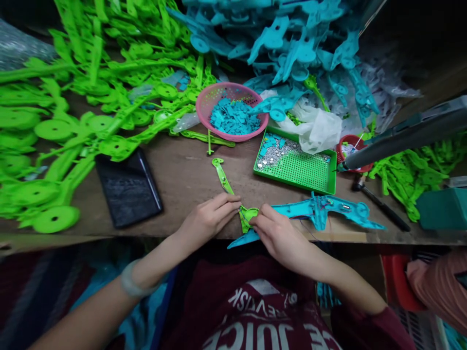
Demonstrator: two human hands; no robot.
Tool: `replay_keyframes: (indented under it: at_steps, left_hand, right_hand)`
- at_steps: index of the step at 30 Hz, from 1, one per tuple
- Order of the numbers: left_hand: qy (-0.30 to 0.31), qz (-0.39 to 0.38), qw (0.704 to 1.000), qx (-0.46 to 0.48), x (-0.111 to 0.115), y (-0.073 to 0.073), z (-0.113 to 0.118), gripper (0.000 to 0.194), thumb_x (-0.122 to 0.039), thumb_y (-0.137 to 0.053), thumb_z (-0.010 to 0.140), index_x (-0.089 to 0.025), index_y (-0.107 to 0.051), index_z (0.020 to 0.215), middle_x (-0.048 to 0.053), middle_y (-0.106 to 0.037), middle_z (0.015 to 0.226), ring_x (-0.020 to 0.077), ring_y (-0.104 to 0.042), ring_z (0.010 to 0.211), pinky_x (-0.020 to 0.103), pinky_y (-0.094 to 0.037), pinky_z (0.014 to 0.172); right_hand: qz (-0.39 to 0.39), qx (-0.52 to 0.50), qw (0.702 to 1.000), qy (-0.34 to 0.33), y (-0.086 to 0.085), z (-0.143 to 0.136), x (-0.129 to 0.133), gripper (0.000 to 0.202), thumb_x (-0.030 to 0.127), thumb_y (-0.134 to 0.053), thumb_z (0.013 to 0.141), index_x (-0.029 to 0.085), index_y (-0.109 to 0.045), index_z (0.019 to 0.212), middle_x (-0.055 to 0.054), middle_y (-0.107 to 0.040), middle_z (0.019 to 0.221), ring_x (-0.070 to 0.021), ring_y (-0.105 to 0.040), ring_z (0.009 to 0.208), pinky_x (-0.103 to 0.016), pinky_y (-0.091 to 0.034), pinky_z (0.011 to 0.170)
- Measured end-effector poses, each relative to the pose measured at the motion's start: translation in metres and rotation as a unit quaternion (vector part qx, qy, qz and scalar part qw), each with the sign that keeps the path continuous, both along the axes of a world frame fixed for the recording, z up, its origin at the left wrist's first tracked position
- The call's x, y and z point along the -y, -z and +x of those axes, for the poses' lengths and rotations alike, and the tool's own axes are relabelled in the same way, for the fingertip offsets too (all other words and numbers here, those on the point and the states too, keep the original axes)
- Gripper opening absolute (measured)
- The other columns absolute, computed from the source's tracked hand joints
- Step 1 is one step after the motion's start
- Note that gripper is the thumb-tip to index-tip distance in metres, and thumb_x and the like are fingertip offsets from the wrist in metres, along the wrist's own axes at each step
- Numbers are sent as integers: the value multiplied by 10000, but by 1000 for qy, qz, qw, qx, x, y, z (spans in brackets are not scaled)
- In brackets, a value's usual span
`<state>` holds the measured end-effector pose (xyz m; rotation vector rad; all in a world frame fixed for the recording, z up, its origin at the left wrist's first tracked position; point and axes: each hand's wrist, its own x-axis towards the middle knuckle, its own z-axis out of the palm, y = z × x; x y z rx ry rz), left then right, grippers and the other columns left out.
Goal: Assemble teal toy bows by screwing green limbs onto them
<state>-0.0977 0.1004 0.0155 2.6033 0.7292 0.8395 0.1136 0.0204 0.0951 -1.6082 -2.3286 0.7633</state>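
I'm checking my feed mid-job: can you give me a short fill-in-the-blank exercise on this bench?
The band circles the ____ wrist.
The basket of small blue pieces is ____.
In the picture, the hammer lies to the ____ of the green tray.
The long part reaching out past the right hand is ____.

Missing words: left; pink; right; blue.
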Motion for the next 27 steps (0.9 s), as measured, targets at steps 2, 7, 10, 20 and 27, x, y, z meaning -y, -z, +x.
replay_keyframes:
  at_steps: [2,7,10,20,27]
  left_hand:
    - [10,47,999,-8,1,1,-4,206,-175,-478,1024,-150,-650,1134,100,-736,1146,180,-720,1015,289,-595,882]
    - [27,119,992,-28,3,3,-10,237,-111,-478,1006,-118,-639,1180,130,-728,1214,211,-724,1020,319,-599,855]
    - [29,114,993,-28,3,1,-8,192,-131,-491,1007,-128,-672,1072,121,-737,1191,201,-726,980,306,-591,823]
    - [25,54,995,-80,-4,-14,6,286,-246,-392,1055,-168,-660,994,51,-706,936,174,-683,844,278,-544,700]
    - [83,67,980,-166,-15,-30,18,258,-167,-424,1008,-180,-615,835,28,-612,805,173,-604,706,287,-479,631]
  right_hand:
    - [39,64,997,16,7,3,-1,199,122,-441,999,165,-595,882,-49,-541,893,-153,-475,732,-277,-325,617]
    - [140,107,984,10,32,18,-3,208,138,-454,991,177,-610,858,-53,-535,845,-184,-478,794,-296,-340,649]
    - [175,125,976,-29,37,24,-3,209,130,-449,992,180,-630,899,-63,-545,856,-193,-475,823,-298,-335,633]
    - [158,167,967,-110,37,30,1,208,127,-451,1002,164,-653,1031,-95,-564,941,-201,-466,851,-294,-328,597]
    - [64,199,973,-100,24,26,-5,186,137,-477,998,150,-657,1044,-103,-569,990,-198,-498,853,-302,-306,602]
